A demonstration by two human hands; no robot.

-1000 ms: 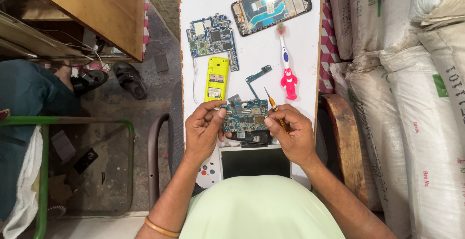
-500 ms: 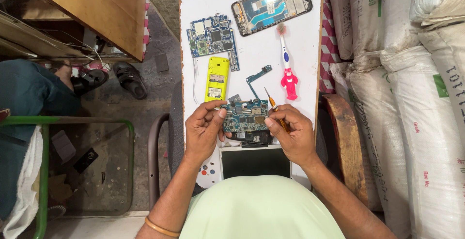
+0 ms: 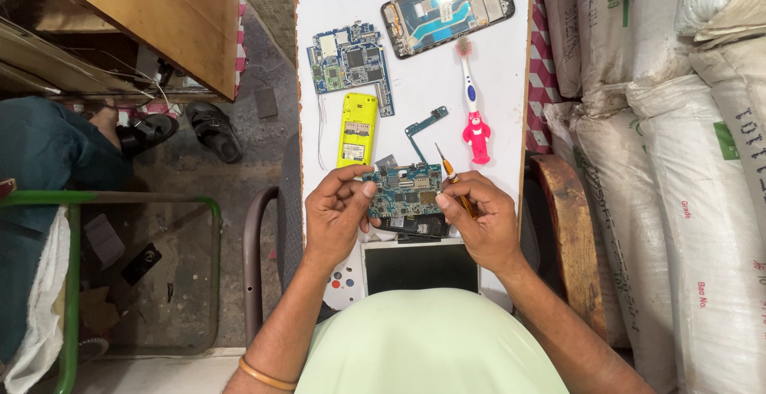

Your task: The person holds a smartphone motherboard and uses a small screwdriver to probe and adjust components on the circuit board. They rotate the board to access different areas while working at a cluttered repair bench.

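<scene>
You hold a circuit board [image 3: 404, 190] over the counter [image 3: 495, 91].
Left hand [image 3: 335, 217] pinches its edge; right hand [image 3: 481, 220] grips a screwdriver [image 3: 448, 172] beside it.

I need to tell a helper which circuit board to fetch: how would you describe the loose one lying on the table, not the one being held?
Start at the white table. Near its far left edge, above the yellow phone, lies the loose circuit board. Unlike the board in the hands, it lies untouched, is larger, and has a narrow strip running down its right side.

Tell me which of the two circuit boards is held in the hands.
The nearer circuit board, pinched between left hand and right hand. The other board lies untouched beyond the yellow phone.
</scene>
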